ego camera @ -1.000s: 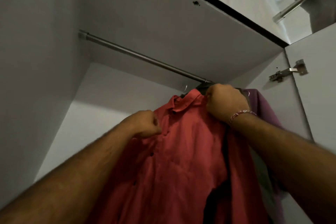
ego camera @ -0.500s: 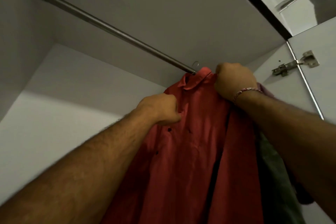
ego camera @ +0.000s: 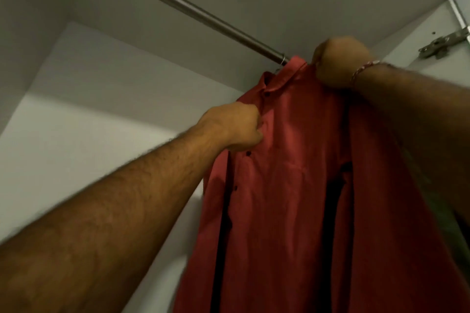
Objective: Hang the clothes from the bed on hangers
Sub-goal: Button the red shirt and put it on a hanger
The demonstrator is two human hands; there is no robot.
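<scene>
A red button-up shirt (ego camera: 284,185) hangs inside the wardrobe. Its hanger hook (ego camera: 281,63) sits at the metal rail (ego camera: 183,6), just above the collar. My left hand (ego camera: 234,129) grips the shirt's front placket below the collar. My right hand (ego camera: 338,66), with a bracelet at the wrist, holds the shirt's shoulder by the collar, close under the rail. The hanger's body is hidden inside the shirt.
The white wardrobe back wall (ego camera: 89,122) and left side wall surround the shirt. A door hinge (ego camera: 442,44) is at the upper right. A dark greenish garment (ego camera: 447,211) hangs behind my right forearm.
The shirt and both hands have risen toward the rail, and the hook now sits at the rail. The view has tilted further up.
</scene>
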